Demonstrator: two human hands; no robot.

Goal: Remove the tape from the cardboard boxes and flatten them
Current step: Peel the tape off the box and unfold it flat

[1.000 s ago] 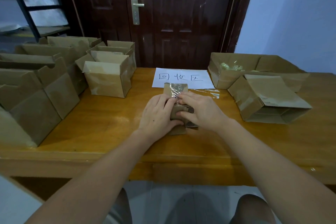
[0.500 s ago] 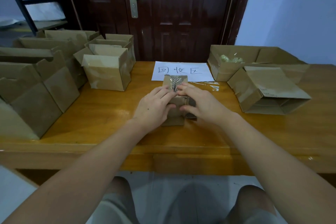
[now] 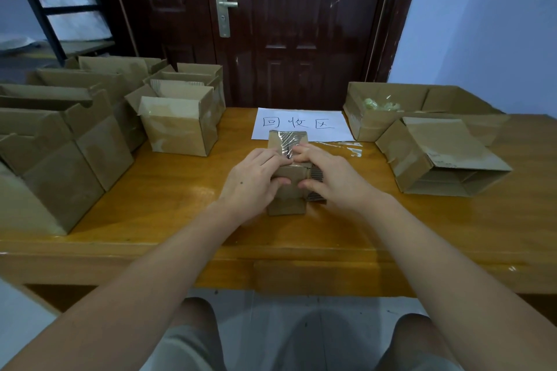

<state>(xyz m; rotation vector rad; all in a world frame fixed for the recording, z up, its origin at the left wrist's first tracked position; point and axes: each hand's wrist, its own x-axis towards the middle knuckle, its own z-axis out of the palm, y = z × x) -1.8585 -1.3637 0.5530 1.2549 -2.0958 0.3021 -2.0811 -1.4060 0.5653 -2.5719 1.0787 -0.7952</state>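
- Head view: my wooden desk (image 3: 150, 205) spreads across the scene, set against a dark door (image 3: 289, 27).
- A crowd of open cardboard boxes (image 3: 60, 144) fills the left side of my desk; one with raised flaps (image 3: 180, 126) stands nearest the middle.
- On the right, a shallow open box (image 3: 376, 120) sits behind a box tipped on its side (image 3: 437, 156), its opening toward me.
- A white sheet of paper (image 3: 301, 125) with handwritten characters lies at the far middle, and a strip of clear tape (image 3: 346, 146) lies on the desk just beside it.
- The small cardboard box (image 3: 287, 187) I am working on rests on the desk at the centre, clear tape shining on its far flap.
- My left hand (image 3: 256, 181) grips its left side, thumb on the near face; my right hand (image 3: 334, 181) clasps its right side, fingertips meeting the left's on top.
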